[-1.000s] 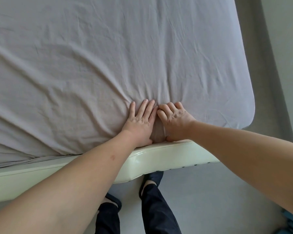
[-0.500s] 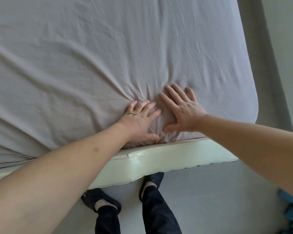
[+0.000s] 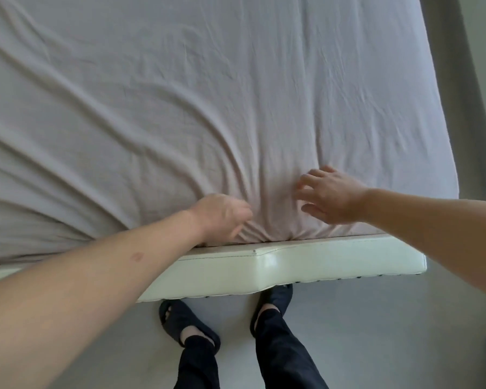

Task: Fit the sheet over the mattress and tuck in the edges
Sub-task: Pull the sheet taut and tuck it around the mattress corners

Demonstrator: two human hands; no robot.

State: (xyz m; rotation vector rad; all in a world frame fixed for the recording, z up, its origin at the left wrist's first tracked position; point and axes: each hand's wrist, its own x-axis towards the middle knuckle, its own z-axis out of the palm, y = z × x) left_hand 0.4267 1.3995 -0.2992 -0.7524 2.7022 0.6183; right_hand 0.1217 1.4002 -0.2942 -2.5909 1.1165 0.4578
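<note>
A pale grey sheet covers the mattress and fills the upper part of the view, with long creases running toward its near edge. My left hand is at that near edge, fingers curled into a bunch of the sheet just above the bed frame. My right hand hovers or rests over the sheet a little to the right, fingers spread and loosely bent, holding nothing. The sheet's right corner wraps round the mattress. The mattress itself is hidden under the fabric.
A glossy cream bed frame runs along the near side. My feet in dark sandals stand on the grey floor just below it. A grey strip of floor and a wall lie to the right of the bed.
My left hand has curled from flat into a grip on the sheet near the edge. My right hand has lifted and slid to the right, away from the left.
</note>
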